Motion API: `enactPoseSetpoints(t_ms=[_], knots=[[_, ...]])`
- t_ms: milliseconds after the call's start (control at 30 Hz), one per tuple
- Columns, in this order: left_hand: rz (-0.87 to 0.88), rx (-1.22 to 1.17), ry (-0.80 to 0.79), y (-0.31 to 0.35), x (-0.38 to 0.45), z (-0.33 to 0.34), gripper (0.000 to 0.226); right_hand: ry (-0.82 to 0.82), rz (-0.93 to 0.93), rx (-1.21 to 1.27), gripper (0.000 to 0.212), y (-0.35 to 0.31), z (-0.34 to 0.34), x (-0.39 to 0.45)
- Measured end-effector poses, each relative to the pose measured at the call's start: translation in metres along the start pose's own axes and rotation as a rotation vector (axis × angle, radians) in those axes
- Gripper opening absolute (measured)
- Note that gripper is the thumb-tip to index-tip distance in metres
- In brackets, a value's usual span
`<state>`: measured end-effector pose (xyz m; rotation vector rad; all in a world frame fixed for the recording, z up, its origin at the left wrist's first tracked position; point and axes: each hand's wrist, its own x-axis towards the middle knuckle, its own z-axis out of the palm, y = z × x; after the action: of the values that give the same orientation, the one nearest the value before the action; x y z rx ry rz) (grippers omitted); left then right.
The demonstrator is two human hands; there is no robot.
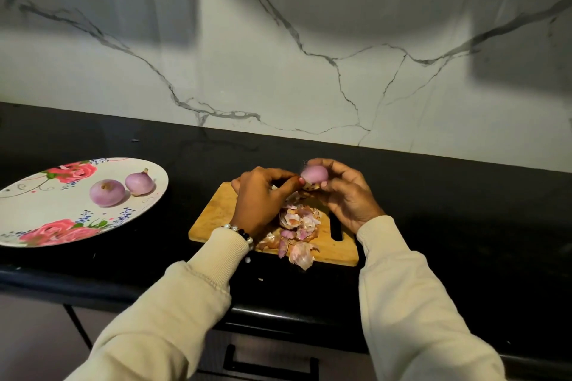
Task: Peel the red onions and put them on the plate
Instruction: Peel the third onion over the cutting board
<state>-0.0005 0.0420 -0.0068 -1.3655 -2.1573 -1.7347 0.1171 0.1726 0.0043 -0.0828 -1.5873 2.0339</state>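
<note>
The small, glossy purple-pink red onion (315,174) is held in the air above the far edge of the rectangular wooden cutting board (216,213). The right hand (348,195) cups it from the right with fingers curled round it. The left hand (263,195) has its fingers curled, and its thumb and fingertips pinch at the lower left of the onion, where a scrap of brown skin hangs. Whether that hand also holds a tool cannot be determined.

A heap of loose papery pink and brown onion skins (297,232) lies on the board below the hands, some at its near edge. Two peeled onions (122,189) already rest on the oval white plate with red rose print (37,219), well to the left on the black stone counter (464,210).

Probable faults from this state:
- The bare onion surface appears smooth; a loose right-hand grip during the pull may let it slip and fall to the counter.
- The skin may tear short, leaving a remnant at the root end.
- Skins at the board's near edge may be swept off by a sleeve.
</note>
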Motion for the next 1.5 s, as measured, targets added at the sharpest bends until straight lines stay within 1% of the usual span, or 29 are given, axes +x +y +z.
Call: enactPoseSetpoints(t_ms=[67, 200, 400, 467, 600, 633, 733, 800, 867, 967, 1100, 1167, 1233, 1333, 1400, 1500], knots=[[-0.02, -0.046, -0.01, 0.0, 0.0, 0.0, 0.03, -0.009, 0.006, -0.02, 0.04, 0.0, 0.001, -0.001], [-0.027, -0.055, -0.004, 0.005, -0.001, -0.003, 0.019, -0.008, 0.001, -0.04, 0.043, 0.0, 0.001, -0.001], [-0.085, -0.007, 0.041, 0.0, 0.001, 0.001, 0.026, -0.021, 0.005, -0.11, 0.043, 0.002, 0.004, -0.002], [-0.085, 0.001, 0.057, -0.003, 0.002, 0.001, 0.025, -0.024, 0.006, -0.127, 0.042, 0.003, 0.004, -0.002], [-0.059, 0.052, 0.137, -0.004, 0.003, 0.002, 0.005, -0.016, 0.016, -0.102, 0.041, 0.005, 0.004, -0.001], [-0.052, 0.085, 0.158, -0.003, 0.003, 0.002, 0.004, -0.012, 0.022, -0.092, 0.041, 0.005, 0.005, -0.001], [-0.085, 0.111, 0.174, 0.001, 0.002, 0.001, 0.004, -0.01, 0.044, -0.063, 0.043, 0.004, 0.005, -0.001], [-0.117, 0.031, 0.146, 0.0, 0.002, 0.002, 0.007, -0.007, 0.057, -0.037, 0.043, 0.003, 0.005, -0.001], [-0.135, -0.058, 0.115, -0.002, 0.002, 0.002, 0.018, -0.002, 0.065, -0.001, 0.043, 0.002, 0.004, -0.001], [-0.135, -0.101, 0.099, -0.004, 0.003, 0.003, 0.023, 0.007, 0.063, 0.034, 0.043, 0.0, 0.004, 0.0], [-0.135, -0.093, 0.11, -0.002, 0.003, 0.002, 0.026, 0.017, 0.053, -0.038, 0.039, 0.001, 0.002, 0.001], [-0.141, -0.104, 0.111, -0.002, 0.003, 0.002, 0.026, 0.013, 0.051, -0.047, 0.034, 0.002, 0.001, 0.002], [-0.132, -0.118, 0.123, -0.002, 0.002, 0.002, 0.024, 0.005, 0.044, -0.037, 0.029, 0.004, 0.001, 0.001], [-0.104, -0.121, 0.122, -0.001, 0.001, 0.002, 0.024, 0.03, 0.0, -0.109, 0.043, 0.006, 0.0, 0.001], [-0.062, -0.102, 0.107, -0.001, 0.0, 0.002, 0.023, 0.05, -0.028, -0.186, 0.046, 0.007, -0.002, 0.002], [0.022, -0.021, 0.096, -0.003, 0.0, 0.002, 0.025, 0.036, -0.055, -0.213, 0.045, 0.009, -0.005, 0.003]])
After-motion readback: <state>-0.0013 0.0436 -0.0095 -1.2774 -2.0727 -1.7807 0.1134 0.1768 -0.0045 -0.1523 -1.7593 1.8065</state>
